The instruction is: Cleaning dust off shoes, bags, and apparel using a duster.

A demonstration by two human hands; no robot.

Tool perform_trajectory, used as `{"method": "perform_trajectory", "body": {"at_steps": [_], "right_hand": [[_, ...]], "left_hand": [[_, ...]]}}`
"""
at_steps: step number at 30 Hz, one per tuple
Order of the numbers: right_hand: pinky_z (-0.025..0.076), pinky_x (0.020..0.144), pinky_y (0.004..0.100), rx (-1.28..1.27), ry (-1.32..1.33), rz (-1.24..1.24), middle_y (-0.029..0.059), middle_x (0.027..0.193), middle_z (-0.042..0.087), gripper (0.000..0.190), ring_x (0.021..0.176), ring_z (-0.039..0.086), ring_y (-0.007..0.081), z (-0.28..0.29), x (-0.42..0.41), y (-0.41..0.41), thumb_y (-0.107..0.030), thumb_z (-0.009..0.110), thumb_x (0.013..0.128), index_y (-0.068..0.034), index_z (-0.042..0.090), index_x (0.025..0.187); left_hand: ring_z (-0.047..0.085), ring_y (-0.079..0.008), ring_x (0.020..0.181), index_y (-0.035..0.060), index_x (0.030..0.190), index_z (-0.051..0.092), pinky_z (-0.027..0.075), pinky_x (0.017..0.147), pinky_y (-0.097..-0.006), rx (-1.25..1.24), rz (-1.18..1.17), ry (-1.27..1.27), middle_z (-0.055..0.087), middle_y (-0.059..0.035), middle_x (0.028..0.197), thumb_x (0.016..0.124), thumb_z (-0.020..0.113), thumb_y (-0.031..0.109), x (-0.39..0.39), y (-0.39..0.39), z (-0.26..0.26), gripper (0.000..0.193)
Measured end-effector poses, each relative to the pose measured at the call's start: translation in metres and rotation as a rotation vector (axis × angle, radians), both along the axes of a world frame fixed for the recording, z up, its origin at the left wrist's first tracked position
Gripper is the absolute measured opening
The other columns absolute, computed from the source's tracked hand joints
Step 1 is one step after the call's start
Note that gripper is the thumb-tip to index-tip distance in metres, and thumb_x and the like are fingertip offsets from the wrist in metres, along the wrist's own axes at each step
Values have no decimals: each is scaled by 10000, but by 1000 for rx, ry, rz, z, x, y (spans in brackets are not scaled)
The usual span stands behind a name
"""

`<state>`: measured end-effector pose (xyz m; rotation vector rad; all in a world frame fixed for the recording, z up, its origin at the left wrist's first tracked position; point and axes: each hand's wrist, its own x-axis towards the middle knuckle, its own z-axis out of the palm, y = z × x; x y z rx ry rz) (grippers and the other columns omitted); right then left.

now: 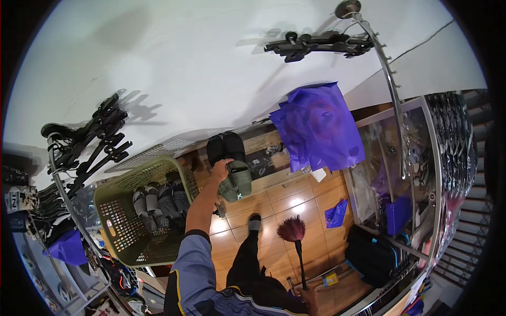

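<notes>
My left hand (222, 169) reaches forward and grips footwear where a pair of olive-green slip-on shoes (237, 181) meets a pair of black slip-on shoes (227, 147). The green pair points down toward me, and the black pair extends away toward the wall. Exactly which shoes my fingers close on is partly hidden. Low at my side, my right hand (309, 297) is closed around the dark handle of a duster (292, 229) with reddish-purple bristles, its head pointing forward over the tiled floor. Left of my arm, an olive plastic basket (114, 209) holds several grey and black sandals (162, 201).
Purple plastic bags (320, 126) hang at the wall; another purple piece (336, 214) lies on the floor. Metal rails with black hangers (324, 45) jut out on both sides. A glass cabinet (354, 193) and a black bag (371, 252) stand at right.
</notes>
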<state>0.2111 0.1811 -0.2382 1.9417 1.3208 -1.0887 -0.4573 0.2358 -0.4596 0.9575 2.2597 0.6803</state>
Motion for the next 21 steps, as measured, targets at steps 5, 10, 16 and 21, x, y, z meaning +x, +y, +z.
{"method": "perform_trajectory", "body": {"at_steps": [5, 10, 16, 21], "right_hand": [[517, 656, 396, -7, -49, 18, 113, 606, 641, 337, 629, 671, 248, -4, -7, 14, -365, 768, 701, -35, 707, 731], [473, 459, 328, -38, -41, 55, 54, 530, 578, 308, 450, 584, 152, -7, -25, 31, -302, 784, 731, -10, 695, 777], [505, 615, 376, -84, -71, -31, 86, 569, 616, 311, 565, 641, 216, 3, -53, 44, -343, 761, 711, -47, 676, 670], [500, 617, 382, -91, -48, 14, 114, 568, 609, 331, 560, 635, 232, -16, -45, 40, -341, 755, 719, -20, 675, 701]], "left_hand": [[597, -397, 1060, 162, 1186, 660, 504, 940, -486, -49, 28, -100, 613, -186, 1216, 849, 441, -102, -16, 12, -17, 481], [588, -405, 1082, 185, 1182, 666, 483, 968, -503, -125, 86, -167, 630, -173, 1197, 865, 436, -80, -28, 19, -24, 473], [507, -398, 1213, 185, 1274, 599, 399, 1070, -504, -284, 193, -261, 573, -154, 1301, 943, 437, 6, -26, 34, -31, 410], [457, -391, 1269, 95, 1338, 512, 359, 1102, -475, -51, 313, -94, 475, -195, 1393, 954, 451, 43, -33, 10, -61, 393]]}}
